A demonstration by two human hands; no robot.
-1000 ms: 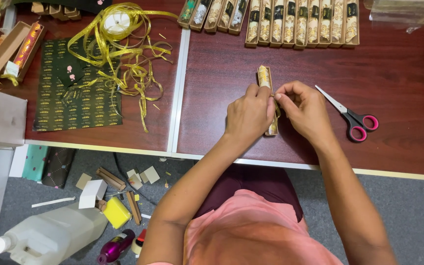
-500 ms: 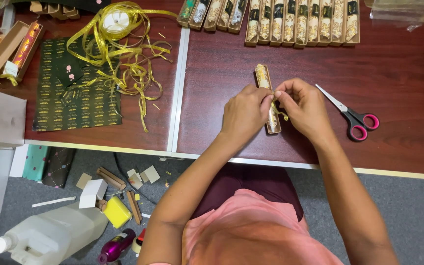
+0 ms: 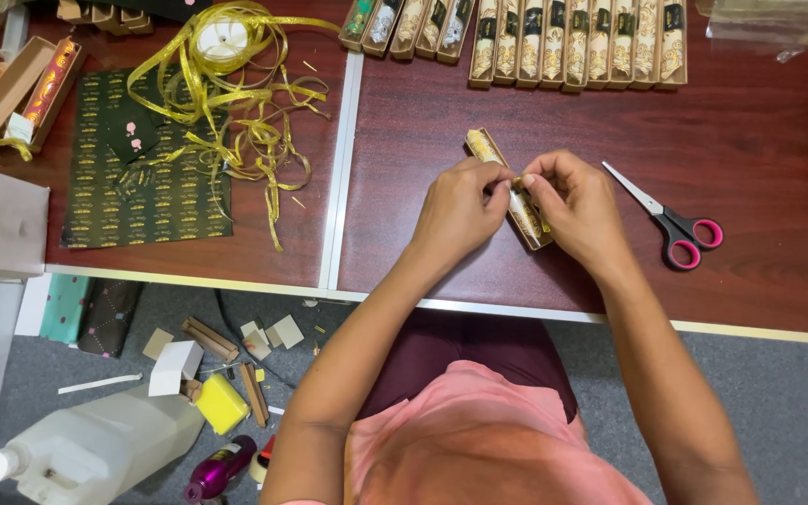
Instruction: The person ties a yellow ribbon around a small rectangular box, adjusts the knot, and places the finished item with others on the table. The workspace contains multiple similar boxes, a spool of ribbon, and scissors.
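A narrow gold-patterned box (image 3: 485, 147) lies slanted on the dark red table (image 3: 750, 150), partly hidden under my hands. My left hand (image 3: 460, 210) and my right hand (image 3: 580, 208) meet over its middle, fingertips pinched together on a thin gold ribbon (image 3: 519, 180) at the box. Only the box's far end and near corner show.
Red-handled scissors (image 3: 675, 224) lie just right of my right hand. A row of similar boxes (image 3: 572, 42) lines the far edge. A tangle of gold ribbon (image 3: 236, 103) and patterned dark paper (image 3: 142, 187) sit on the left. Scraps and a white jug (image 3: 95, 449) lie on the floor.
The box has turned from nearly upright to slanted, its far end swung left. My fingertips have drawn closer together over its middle.
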